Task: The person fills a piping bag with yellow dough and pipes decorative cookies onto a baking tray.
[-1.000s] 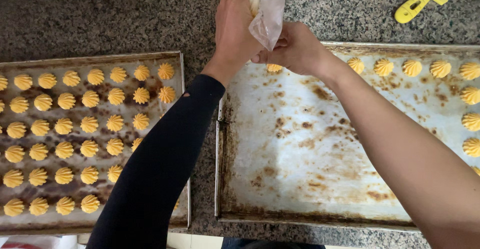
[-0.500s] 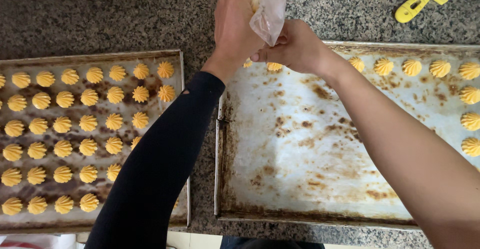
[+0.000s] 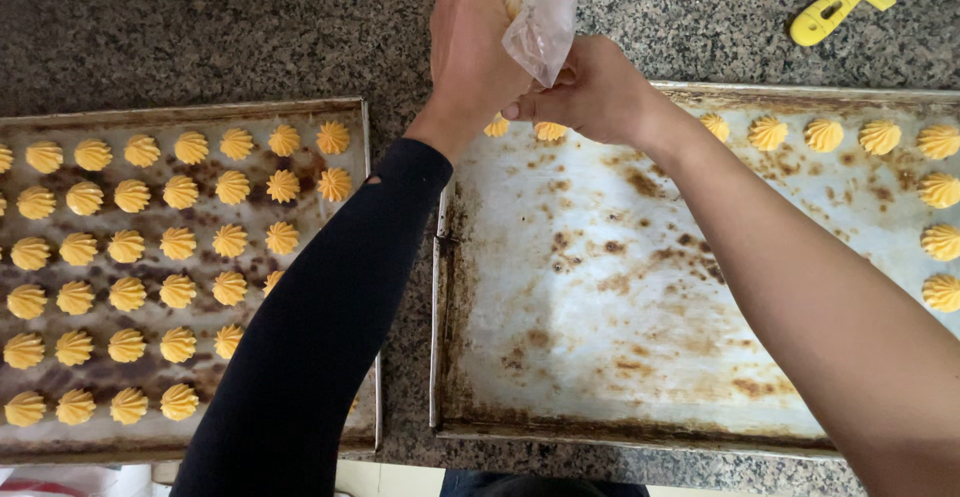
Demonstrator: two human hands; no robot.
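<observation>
Both hands are up at the far edge of the right-hand baking tray (image 3: pixel 600 357), wrapped around a clear plastic piping bag (image 3: pixel 545 7). The left hand (image 3: pixel 475 47), at the end of a black sleeve (image 3: pixel 320 327), is closed tight around the bag's upper part, while the right hand (image 3: pixel 590 87) pinches it lower down, fingers curled in close against the left. The bag's tip is hidden behind the hands, just above the tray's top left corner, where two small swirled mounds of yellow dough (image 3: pixel 548 131) peek out from under the knuckles. More of the same swirls run along the tray's far rim and down its right side; the rest of its stained metal is bare. To the left, a second tray (image 3: pixel 360 117) sits nearly filled with neat rows of piped swirls. Both trays rest on a dark speckled granite tabletop (image 3: pixel 200 27), and a yellow-handled scraper (image 3: pixel 840 2) lies at the far right corner.
</observation>
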